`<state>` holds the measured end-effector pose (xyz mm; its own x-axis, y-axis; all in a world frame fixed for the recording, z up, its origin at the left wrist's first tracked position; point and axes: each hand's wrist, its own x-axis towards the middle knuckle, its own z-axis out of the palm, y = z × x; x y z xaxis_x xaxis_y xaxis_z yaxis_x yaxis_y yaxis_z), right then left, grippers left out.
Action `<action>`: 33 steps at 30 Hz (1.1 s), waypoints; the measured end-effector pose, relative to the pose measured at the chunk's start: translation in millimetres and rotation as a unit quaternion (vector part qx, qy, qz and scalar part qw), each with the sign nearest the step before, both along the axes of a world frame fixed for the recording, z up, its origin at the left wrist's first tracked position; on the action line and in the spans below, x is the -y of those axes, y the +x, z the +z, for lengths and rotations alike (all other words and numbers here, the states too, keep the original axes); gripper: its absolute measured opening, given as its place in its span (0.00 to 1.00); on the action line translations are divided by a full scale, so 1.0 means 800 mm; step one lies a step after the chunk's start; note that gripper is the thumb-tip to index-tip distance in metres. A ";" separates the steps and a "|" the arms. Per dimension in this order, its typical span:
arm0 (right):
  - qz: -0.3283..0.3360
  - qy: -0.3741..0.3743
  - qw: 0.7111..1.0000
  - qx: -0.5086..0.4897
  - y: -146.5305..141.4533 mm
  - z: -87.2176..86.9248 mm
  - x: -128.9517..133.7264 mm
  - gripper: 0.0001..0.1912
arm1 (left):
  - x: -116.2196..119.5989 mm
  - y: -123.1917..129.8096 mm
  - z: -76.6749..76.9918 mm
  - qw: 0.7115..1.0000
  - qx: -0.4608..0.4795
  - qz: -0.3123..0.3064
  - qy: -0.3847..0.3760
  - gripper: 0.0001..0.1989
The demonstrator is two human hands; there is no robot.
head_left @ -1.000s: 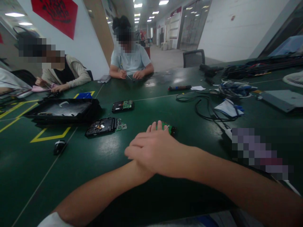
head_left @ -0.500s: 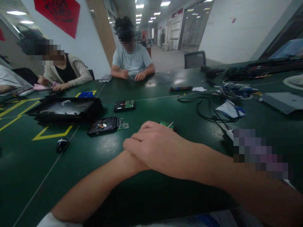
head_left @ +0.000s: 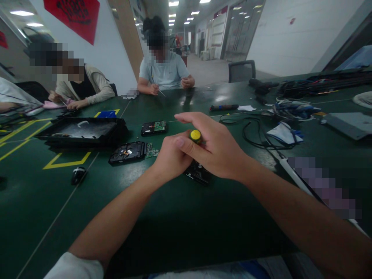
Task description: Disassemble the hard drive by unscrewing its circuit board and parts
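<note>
My right hand (head_left: pixel 216 149) grips a screwdriver with a yellow cap (head_left: pixel 195 135), held upright over a black hard drive (head_left: pixel 198 173) on the green table (head_left: pixel 180 224). The forefinger sticks out to the left, free of the handle. My left hand (head_left: pixel 171 155) sits against the screwdriver's left side, thumb up by the cap, and covers most of the drive beneath. The screwdriver's tip is hidden behind my hands.
Two more opened hard drives (head_left: pixel 130 150) (head_left: pixel 154 127) lie left of my hands, beside a black tray (head_left: pixel 83 131) and a mouse (head_left: pixel 78 174). Cables (head_left: pixel 255 131) and papers lie to the right. Two people sit across the table, working with tools.
My hands were stacked flat over the drive; they have lifted and parted, and the yellow-capped screwdriver now shows upright in my right hand. The view has shifted slightly.
</note>
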<state>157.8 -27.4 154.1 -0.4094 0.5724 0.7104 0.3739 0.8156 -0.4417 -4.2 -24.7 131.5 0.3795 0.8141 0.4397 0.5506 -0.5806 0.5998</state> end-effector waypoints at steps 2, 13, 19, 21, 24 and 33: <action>-0.040 -0.008 0.999 -0.028 0.014 -0.011 -0.014 0.28 | -0.012 -0.013 -0.002 1.000 -0.010 -0.005 0.004 0.06; -0.350 -0.166 0.922 -0.033 0.099 -0.142 -0.090 0.26 | -0.048 -0.029 -0.042 0.946 -0.314 -0.019 -0.075 0.05; -0.343 -0.207 0.916 -0.030 0.103 -0.156 -0.088 0.23 | -0.039 -0.026 -0.032 0.911 -0.388 -0.065 -0.121 0.04; -0.304 -0.248 0.920 -0.013 0.097 -0.162 -0.084 0.16 | -0.034 -0.024 -0.029 0.902 -0.402 -0.077 -0.137 0.03; -0.255 -0.297 0.920 -0.026 0.083 -0.176 -0.078 0.13 | -0.027 -0.019 -0.028 0.892 -0.416 -0.091 -0.149 0.03; -0.209 -0.343 0.916 -0.026 0.053 -0.198 -0.071 0.24 | -0.021 -0.008 -0.033 0.882 -0.440 -0.088 -0.145 0.07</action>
<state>199.8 29.1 -4.7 -0.0290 0.9901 0.1377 0.5529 0.1306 -0.8229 -10.7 -7.7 105.0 0.6021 0.7382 -0.3043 0.7933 -0.5963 0.1229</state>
